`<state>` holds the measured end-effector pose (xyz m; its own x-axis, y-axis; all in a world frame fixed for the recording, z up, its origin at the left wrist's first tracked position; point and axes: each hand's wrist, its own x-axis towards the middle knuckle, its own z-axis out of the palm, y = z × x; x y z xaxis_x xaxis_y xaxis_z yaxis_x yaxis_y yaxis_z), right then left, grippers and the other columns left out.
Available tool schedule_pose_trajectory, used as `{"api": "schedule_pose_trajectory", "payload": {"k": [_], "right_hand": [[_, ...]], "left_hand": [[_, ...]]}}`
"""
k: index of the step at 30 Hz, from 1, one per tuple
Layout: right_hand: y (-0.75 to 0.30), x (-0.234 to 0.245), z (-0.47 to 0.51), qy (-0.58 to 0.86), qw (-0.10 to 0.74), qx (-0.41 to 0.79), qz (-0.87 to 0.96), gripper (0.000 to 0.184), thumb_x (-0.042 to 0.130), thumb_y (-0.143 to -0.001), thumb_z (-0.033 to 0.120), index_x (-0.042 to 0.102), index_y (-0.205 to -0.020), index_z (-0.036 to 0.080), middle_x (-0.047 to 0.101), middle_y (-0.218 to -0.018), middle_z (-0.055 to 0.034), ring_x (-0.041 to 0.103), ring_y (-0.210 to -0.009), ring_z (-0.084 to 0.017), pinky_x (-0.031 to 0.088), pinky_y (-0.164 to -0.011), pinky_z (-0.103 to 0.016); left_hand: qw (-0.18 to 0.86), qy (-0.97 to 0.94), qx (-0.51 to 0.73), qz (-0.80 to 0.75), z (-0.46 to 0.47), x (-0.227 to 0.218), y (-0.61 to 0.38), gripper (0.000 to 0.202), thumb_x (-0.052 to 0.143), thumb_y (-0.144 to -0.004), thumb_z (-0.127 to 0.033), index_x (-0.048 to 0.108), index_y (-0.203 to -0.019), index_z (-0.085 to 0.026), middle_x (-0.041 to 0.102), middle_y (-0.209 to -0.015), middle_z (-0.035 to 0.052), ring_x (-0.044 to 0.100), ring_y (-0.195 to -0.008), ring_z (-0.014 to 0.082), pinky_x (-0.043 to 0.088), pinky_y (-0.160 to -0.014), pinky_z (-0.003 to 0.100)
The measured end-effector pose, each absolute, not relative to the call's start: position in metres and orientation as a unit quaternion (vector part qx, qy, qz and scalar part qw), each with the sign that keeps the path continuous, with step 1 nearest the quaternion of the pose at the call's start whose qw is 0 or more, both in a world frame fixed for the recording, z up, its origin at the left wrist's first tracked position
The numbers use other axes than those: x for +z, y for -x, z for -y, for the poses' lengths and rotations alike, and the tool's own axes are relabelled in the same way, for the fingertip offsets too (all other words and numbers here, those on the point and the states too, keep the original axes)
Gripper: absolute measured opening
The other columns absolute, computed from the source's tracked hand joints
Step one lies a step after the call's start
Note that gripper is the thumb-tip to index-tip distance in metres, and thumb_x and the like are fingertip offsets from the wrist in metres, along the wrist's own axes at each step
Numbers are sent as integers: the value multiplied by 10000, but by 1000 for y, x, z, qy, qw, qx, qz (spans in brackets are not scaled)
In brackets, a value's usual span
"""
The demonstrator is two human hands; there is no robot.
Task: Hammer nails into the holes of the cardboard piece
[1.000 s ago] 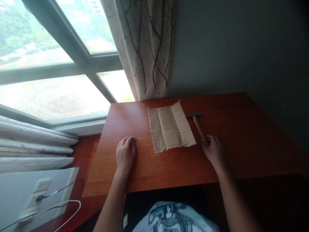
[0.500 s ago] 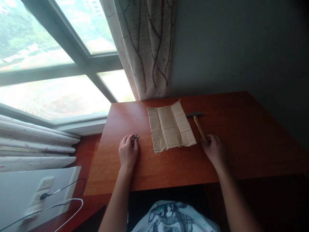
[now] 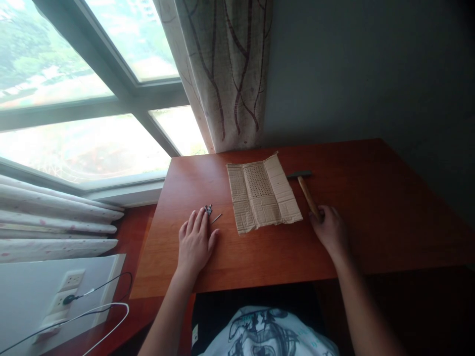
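My left hand (image 3: 195, 241) lies flat on the reddish wooden table (image 3: 260, 257), fingers stretched out, holding nothing. Just beyond its fingertips lies a small bunch of dark nails (image 3: 209, 209), with one nail (image 3: 216, 217) loose beside it. A flattened piece of cardboard (image 3: 262, 192) with a grid of small holes lies in the middle. To its right lies a hammer (image 3: 305, 189) with a wooden handle and dark head. My right hand (image 3: 329, 229) is closed around the near end of that handle.
A patterned curtain (image 3: 226, 74) hangs behind the table against a grey wall. A large window (image 3: 74, 89) fills the left. At lower left, a white panel with a wall socket (image 3: 69, 289) has a plug and cables (image 3: 92, 309).
My left hand has let go of the nails, which now lie on the table, and drawn back a little with its fingers spread. The right hand has stayed on the hammer handle.
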<state>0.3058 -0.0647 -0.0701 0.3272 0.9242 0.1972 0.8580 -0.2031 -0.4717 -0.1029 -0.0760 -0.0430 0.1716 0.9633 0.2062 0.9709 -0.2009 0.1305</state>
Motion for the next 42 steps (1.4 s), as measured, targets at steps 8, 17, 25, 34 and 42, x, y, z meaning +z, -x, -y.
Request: {"api": "schedule_pose_trajectory", "payload": {"k": [8, 17, 25, 34, 42], "right_hand": [[-306, -70, 64, 771, 257, 59, 580, 320, 514, -879, 442, 623, -1004, 168, 664, -960, -130, 624, -872, -282, 452, -712, -370], [-307, -72, 65, 775, 254, 64, 575, 322, 535, -871, 446, 622, -1025, 177, 665, -978, -119, 632, -887, -286, 445, -698, -365], [-307, -71, 65, 776, 250, 60, 576, 325, 530, -872, 445, 627, -1018, 171, 664, -963, -127, 626, -876, -284, 442, -703, -366], [-306, -70, 65, 773, 258, 62, 576, 334, 523, -872, 452, 636, -1010, 170, 668, -966, -136, 624, -873, -288, 446, -713, -377], [-305, -70, 65, 775, 257, 61, 574, 354, 501, -876, 473, 630, -1005, 170, 669, -969, -140, 628, -875, -294, 447, -714, -383]], "left_hand": [[17, 759, -121, 639, 77, -47, 100, 633, 433, -991, -472, 366, -1527, -142, 386, -1589, 182, 344, -1465, 366, 286, -1165, 520], [21, 687, -189, 701, 60, -43, 87, 525, 537, -937, -407, 476, -1399, -166, 605, -1318, 173, 553, -1206, 354, 427, -1019, 474], [7, 666, -212, 715, 43, -47, 81, 401, 544, -907, -285, 546, -1286, -152, 649, -1204, 164, 588, -1079, 334, 464, -952, 467], [6, 655, -218, 723, 37, -48, 81, 392, 569, -903, -316, 572, -1265, -164, 652, -1151, 154, 605, -1023, 323, 484, -934, 457], [11, 649, -211, 731, 29, -50, 80, 372, 569, -906, -295, 590, -1250, -154, 653, -1133, 150, 602, -1011, 317, 493, -926, 442]]}}
